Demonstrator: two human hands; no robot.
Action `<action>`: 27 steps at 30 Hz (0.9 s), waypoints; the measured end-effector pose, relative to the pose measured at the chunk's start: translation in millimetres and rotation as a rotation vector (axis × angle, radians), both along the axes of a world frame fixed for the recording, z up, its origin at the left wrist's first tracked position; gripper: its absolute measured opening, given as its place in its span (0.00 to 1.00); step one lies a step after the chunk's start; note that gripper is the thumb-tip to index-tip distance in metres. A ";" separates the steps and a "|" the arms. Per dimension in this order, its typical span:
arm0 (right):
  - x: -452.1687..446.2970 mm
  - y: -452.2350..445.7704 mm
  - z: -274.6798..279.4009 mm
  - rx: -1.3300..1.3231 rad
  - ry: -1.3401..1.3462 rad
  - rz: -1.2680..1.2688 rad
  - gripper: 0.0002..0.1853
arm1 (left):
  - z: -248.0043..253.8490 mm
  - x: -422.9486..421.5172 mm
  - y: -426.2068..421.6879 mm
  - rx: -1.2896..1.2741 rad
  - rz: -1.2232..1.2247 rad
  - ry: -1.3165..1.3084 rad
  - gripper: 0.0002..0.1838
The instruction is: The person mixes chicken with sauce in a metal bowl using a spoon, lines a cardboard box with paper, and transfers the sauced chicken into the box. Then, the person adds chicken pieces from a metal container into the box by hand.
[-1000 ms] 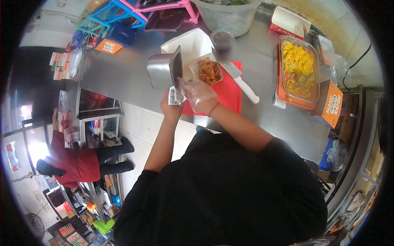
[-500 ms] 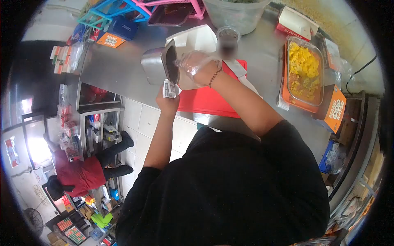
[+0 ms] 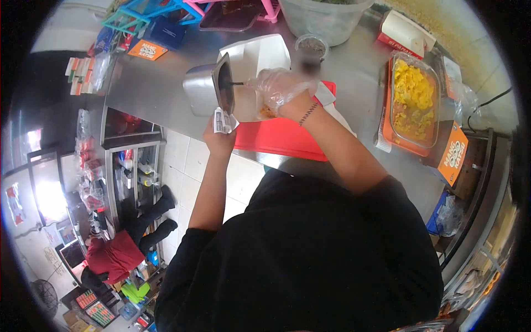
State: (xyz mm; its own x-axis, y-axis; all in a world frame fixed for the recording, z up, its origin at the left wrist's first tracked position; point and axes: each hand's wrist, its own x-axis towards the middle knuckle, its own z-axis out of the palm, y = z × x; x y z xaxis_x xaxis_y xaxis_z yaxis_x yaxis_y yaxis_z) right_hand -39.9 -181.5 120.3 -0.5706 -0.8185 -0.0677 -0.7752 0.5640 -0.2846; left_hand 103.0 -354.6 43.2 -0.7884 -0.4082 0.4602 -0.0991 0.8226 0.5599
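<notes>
My left hand grips a metal container by its lower end, tipped so its mouth faces right. A white printed slip sits at that hand's fingers. In a clear plastic glove, my right hand is closed on a thin dark utensil that reaches into the container's mouth; its far end is hidden. Beneath the right hand lies an open white paper food box, with some orange-brown food showing. A red cutting board is under the box.
A lidded clear cup stands behind my right hand. To the right, a glass dish holds yellow food, beside orange boxes. A large translucent tub and coloured racks line the back. A person in red is at shelves on the left.
The container has shifted slightly left and my right hand slightly right, exposing the dark utensil between them and food in the box. The person in red has bent toward the shelves.
</notes>
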 end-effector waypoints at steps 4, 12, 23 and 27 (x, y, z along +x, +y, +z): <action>8.0 -20.0 -8.0 0.003 0.046 0.116 0.28 | 5.2 -3.9 -4.1 -0.059 -0.056 -0.073 0.16; 2.5 -1.7 -12.1 0.159 -0.048 0.064 0.24 | 17.5 -6.5 0.0 -0.076 -0.050 -0.100 0.21; -5.1 5.0 -60.9 -0.260 0.166 -0.007 0.15 | 12.9 -12.1 -8.1 -0.206 -0.081 -0.260 0.24; -2.9 -27.9 -39.6 -0.226 0.045 0.110 0.19 | 14.6 -12.0 -5.2 -0.194 -0.093 -0.244 0.23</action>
